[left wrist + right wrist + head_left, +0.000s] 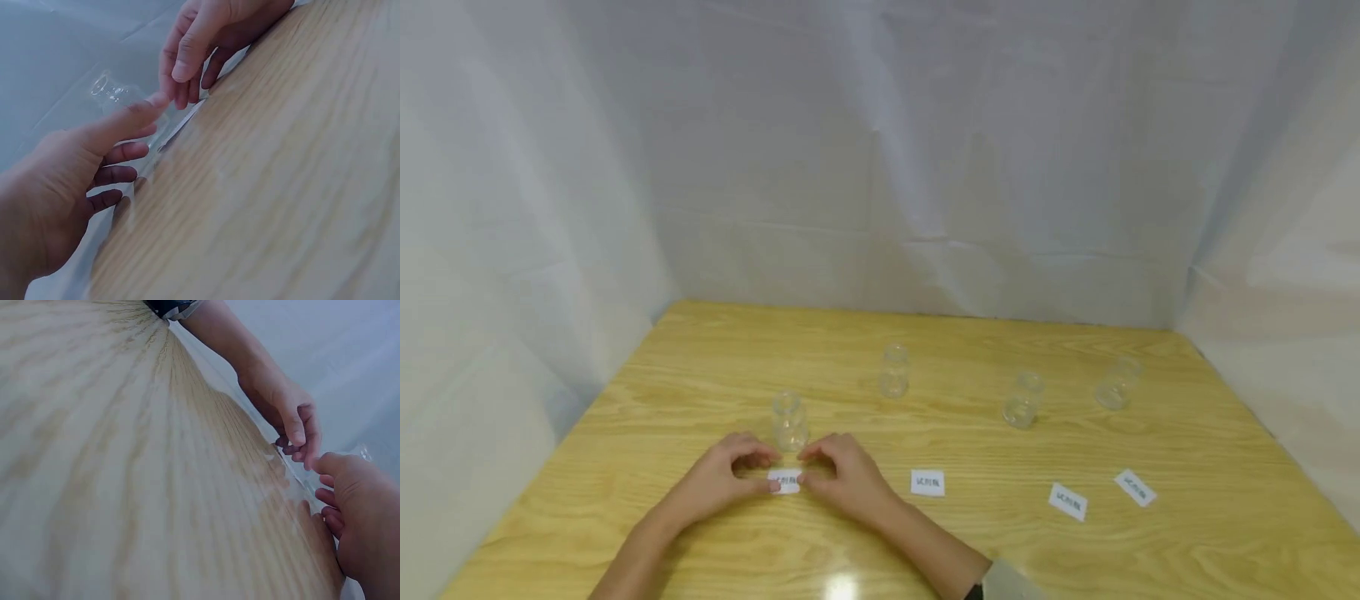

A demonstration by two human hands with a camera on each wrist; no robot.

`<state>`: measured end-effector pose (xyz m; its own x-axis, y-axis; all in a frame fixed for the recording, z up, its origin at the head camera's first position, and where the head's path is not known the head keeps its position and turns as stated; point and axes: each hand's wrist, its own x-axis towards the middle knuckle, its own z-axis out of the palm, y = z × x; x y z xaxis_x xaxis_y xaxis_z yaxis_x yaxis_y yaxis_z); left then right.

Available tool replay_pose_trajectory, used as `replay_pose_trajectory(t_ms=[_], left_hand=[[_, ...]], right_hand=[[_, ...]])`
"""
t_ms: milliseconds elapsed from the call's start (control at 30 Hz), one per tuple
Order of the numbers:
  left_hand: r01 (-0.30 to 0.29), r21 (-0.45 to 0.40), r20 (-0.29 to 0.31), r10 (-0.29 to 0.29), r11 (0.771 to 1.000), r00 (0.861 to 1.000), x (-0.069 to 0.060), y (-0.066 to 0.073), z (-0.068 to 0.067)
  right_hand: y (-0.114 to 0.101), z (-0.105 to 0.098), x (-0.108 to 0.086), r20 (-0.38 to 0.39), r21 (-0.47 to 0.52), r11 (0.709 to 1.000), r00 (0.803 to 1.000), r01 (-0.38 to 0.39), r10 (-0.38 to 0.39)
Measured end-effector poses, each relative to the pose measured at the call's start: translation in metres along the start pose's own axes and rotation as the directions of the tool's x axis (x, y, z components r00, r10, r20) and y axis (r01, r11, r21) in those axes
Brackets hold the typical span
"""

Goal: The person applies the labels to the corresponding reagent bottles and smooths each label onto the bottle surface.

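Wooden table (pixel 985 550), four 试剂瓶 labels (pixel 928 482)

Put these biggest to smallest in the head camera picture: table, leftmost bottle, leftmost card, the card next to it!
1. Table
2. Leftmost bottle
Unranked: leftmost card, next card; they look alike and the first is partly covered.

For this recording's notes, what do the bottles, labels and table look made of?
Bottles: probably clear, smooth glass, perhaps plastic; background shows through.
Labels: likely matte paper or card; thin, white, dark-printed.
Table: glossy wood or wood-look laminate; grain lines, bright reflection.
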<state>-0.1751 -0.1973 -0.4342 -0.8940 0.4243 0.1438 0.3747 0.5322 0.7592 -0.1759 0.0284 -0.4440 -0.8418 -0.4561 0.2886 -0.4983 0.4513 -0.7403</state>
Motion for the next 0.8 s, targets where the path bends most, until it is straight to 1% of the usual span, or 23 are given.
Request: replay_pose_trajectory(t_ms=[67, 133, 200, 267, 300, 367, 467, 800], left_hand=[[-0.011, 0.031, 0.029, 0.011, 0.999, 1.0, -0.0004, -0.0012, -0.0005], [-0.031, 0.067, 0.043, 0.029, 0.997, 0.999, -0.0015, -0.0013, -0.0017], [-0.034, 0.103, 0.041, 0.03, 0.994, 0.999, -0.0026, -0.0015, -0.0031], [-0.022, 0.119, 0.033, 0.019, 0.993, 0.999, -0.0037, -0.0018, -0.0046], [-0.026, 0.127, 0.032, 0.022, 0.992, 0.999, -0.004, -0.0023, -0.005], [-0.021, 0.138, 0.026, 0.018, 0.99, 0.999, -0.0039, -0.0035, -0.0052], [-0.032, 0.144, 0.029, 0.028, 0.989, 0.999, -0.0037, -0.0045, -0.0053], [-0.052, 0.149, 0.046, 0.046, 0.988, 0.998, -0.004, -0.0033, -0.0056]], right_hand=[[-0.0003, 0.0004, -0.0009, 0.031, -0.058, 0.998, 0.999, 0.02, -0.019], [0.0, 0.0014, -0.0014, 0.054, -0.129, 0.991, 0.998, 0.047, -0.04], [0.0017, 0.0026, -0.0016, 0.062, -0.18, 0.981, 0.996, 0.076, -0.066], [0.0035, 0.0035, -0.002, 0.064, -0.221, 0.97, 0.994, 0.099, -0.087], [0.004, 0.0038, -0.0021, 0.064, -0.235, 0.966, 0.993, 0.109, -0.097], [0.0052, 0.0042, -0.0025, 0.06, -0.252, 0.96, 0.992, 0.119, -0.108], [0.0054, 0.0043, -0.0029, 0.058, -0.268, 0.955, 0.991, 0.13, -0.119], [0.0051, 0.0051, -0.0005, 0.051, -0.284, 0.947, 0.989, 0.15, -0.141]])
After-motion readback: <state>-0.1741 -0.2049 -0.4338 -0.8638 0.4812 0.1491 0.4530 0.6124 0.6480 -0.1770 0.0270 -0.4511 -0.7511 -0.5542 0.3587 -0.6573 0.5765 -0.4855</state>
